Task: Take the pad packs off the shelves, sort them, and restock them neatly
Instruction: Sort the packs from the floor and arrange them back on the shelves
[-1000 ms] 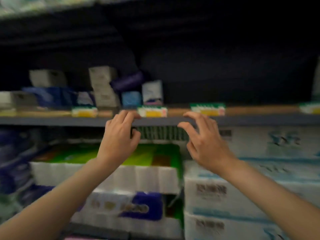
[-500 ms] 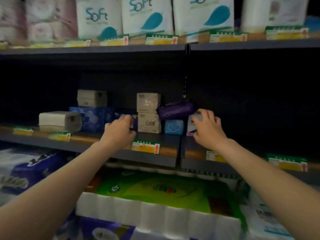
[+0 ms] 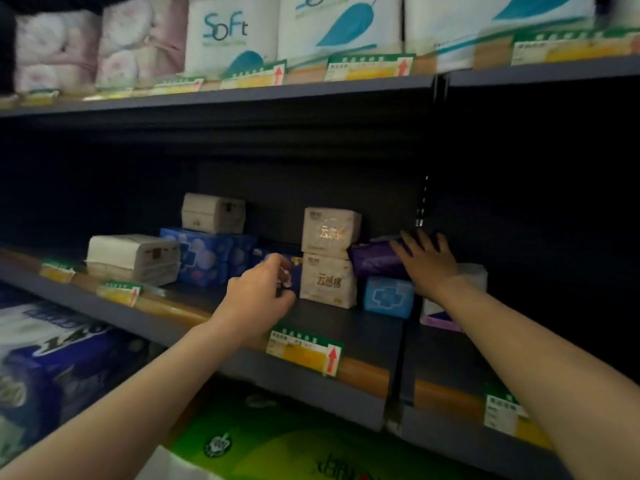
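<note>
Pad packs stand on the dark middle shelf (image 3: 367, 329). Two beige packs (image 3: 329, 258) are stacked in the centre, with a light blue pack (image 3: 388, 296) to their right. A purple pack (image 3: 374, 260) lies tilted on top of the light blue one. My right hand (image 3: 427, 263) rests on the purple pack's right end with its fingers spread. Under that wrist a white pack (image 3: 439, 311) is partly hidden. My left hand (image 3: 258, 296) curls its fingers round the front edge of a small dark blue pack (image 3: 296, 270) left of the beige stack.
Further left stand blue patterned packs (image 3: 204, 256), a beige pack (image 3: 213, 213) on top of them, and a white pack (image 3: 133, 258). The upper shelf holds white "Soft" tissue packs (image 3: 232, 32) and pink rolls (image 3: 59, 50). Toilet paper bundles (image 3: 52, 368) fill the shelf below.
Both hands have gone deeper into the middle shelf. The right hand has moved from the white pack up onto the purple pack. The left hand has closed in on the dark blue pack.
</note>
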A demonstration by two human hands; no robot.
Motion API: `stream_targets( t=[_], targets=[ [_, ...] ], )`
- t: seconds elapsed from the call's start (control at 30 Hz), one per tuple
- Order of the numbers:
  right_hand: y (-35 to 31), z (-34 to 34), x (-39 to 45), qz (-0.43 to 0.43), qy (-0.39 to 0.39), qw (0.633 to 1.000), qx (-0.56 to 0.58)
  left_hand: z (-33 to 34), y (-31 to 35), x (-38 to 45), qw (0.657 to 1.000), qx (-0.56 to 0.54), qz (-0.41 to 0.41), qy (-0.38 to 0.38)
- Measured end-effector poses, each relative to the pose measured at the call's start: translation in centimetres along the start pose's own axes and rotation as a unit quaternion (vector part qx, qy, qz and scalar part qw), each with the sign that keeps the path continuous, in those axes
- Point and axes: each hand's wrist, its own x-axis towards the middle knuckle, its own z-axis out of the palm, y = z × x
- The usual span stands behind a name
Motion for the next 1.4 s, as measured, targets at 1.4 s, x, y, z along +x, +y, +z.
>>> stream_targets(
  t=[1.4],
  targets=[
    [5.3,0.4,-4.6,0.081,-0.123,0.973,0.179,3.4,4.2,5.0,0.949,0.115,-0.003,-0.295]
  ],
)
